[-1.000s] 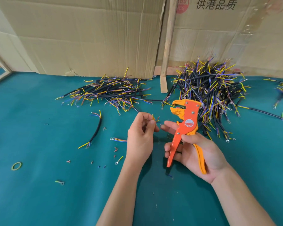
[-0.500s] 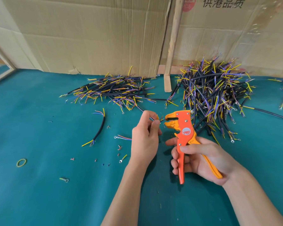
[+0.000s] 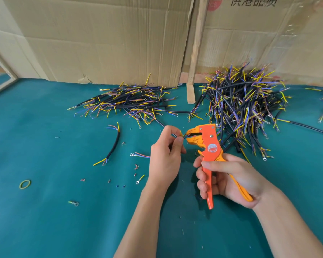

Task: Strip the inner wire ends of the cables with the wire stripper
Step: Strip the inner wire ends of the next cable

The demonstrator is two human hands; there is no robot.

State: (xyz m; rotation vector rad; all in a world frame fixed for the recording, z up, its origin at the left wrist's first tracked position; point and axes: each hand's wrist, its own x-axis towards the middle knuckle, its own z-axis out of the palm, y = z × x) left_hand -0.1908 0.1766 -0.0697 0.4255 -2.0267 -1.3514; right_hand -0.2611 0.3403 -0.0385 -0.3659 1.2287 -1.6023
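A teal cloth-covered table point(image 3: 35, 220) fills the lower frame. At upper centre lies a flat spread of black cables point(image 3: 131, 101); to its right a taller heap point(image 3: 246, 108), with a wooden strip point(image 3: 191, 95) standing between them. A single loose cable point(image 3: 114, 146) lies left of centre. A yellow-green rubber band point(image 3: 25, 184) sits at lower left, and small wire offcuts point(image 3: 136, 166) are scattered near the middle.

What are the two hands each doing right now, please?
Left hand: pinching a cable's wire ends at the wire stripper's head.
Right hand: gripping the wire stripper by its handles.
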